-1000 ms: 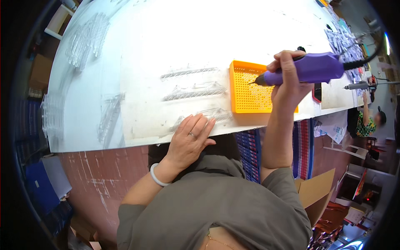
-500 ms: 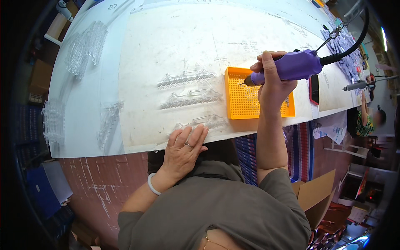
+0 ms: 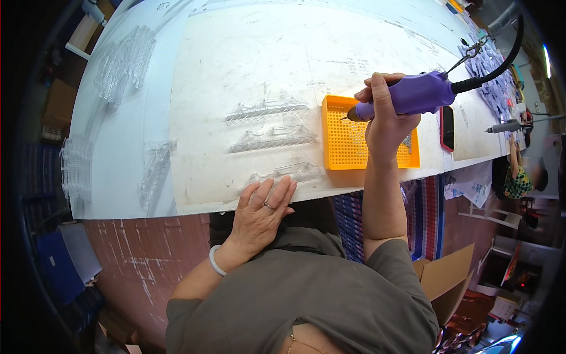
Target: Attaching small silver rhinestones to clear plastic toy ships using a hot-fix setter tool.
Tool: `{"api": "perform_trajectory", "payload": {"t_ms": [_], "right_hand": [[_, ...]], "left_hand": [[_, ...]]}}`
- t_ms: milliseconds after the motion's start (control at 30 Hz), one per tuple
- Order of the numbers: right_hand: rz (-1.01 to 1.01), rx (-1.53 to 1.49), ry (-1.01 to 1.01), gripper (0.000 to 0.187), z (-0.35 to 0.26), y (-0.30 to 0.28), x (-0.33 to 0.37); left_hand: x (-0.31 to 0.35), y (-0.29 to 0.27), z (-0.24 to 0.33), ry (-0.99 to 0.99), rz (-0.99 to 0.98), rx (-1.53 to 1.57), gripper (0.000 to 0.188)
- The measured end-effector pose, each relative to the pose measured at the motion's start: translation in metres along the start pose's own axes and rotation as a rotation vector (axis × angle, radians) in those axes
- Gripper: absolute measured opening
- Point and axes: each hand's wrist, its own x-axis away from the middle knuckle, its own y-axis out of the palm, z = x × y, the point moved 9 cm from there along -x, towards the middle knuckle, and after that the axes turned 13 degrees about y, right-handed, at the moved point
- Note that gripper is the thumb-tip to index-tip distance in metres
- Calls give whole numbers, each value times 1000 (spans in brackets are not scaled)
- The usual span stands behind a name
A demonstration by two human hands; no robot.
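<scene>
My right hand (image 3: 390, 121) is wrapped round a purple electric screwdriver (image 3: 421, 93), whose cord and hanging hook run up to the right. The driver's thin tip points left, above a yellow perforated tray (image 3: 333, 159) with small metal screws (image 3: 407, 141) at its right side. My left hand (image 3: 262, 207) lies at the table's near edge with its fingers stretched out. Its fingertips rest at the nearest clear plastic part (image 3: 302, 172); whether they press on it cannot be told. Two similar clear parts, a middle one (image 3: 274, 140) and a farther one (image 3: 266, 111), lie in a row beyond.
Piles of clear plastic parts (image 3: 125, 65) lie on the left of the white table (image 3: 236, 59). Right of the tray are a red-edged phone (image 3: 447, 128) and many light purple pieces (image 3: 486, 65). Another person (image 3: 519, 180) is at the far right. An open cardboard box (image 3: 451, 277) stands beside me.
The view has shifted very slightly, so the table things appear a little farther right. Both hands and the screwdriver keep almost the same pose.
</scene>
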Motion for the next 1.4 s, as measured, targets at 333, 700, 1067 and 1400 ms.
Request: {"api": "perform_trajectory", "payload": {"t_ms": [333, 700, 1067, 1400], "right_hand": [[6, 10, 20, 6, 1, -1, -1], [-47, -51, 23, 6, -5, -2, -4], [-374, -308, -24, 9, -66, 48, 59], [-564, -461, 128, 20, -44, 83, 95]], "left_hand": [[-1, 2, 0, -5, 1, 1, 50], [2, -4, -2, -18, 66, 43, 48], [-19, -43, -43, -225, 485, 393, 32], [9, -39, -49, -256, 512, 333, 14]]}}
